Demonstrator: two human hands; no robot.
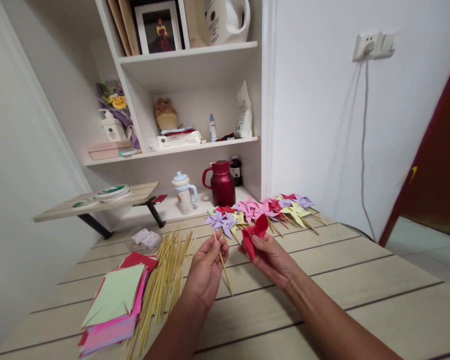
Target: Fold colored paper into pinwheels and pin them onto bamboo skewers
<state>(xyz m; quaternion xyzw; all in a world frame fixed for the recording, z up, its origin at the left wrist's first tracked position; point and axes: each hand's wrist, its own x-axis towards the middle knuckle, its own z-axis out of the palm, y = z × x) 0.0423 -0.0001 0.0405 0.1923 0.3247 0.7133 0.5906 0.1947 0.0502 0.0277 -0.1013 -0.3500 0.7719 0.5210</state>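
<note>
My left hand (206, 267) pinches a thin wooden stick (224, 267) near its upper end, with the lower end slanting down towards the table. In my right hand (272, 257) is a red paper pinwheel (255, 234), gripped between thumb and fingers beside the stick; the two are apart. Behind both hands lies a row of pinwheels on sticks (251, 210) in purple, pink, red and pale yellow. To the left are a pile of loose sticks (165, 272) and a stack of coloured paper squares (116, 292), pale green on top.
A clear container of small white packets (146, 239) sits behind the paper. A low raised stand (71, 204) holds white rolls (113, 193) at the left. A red jug (222, 185) and a pale cup (183, 195) stand below the shelves (187, 55).
</note>
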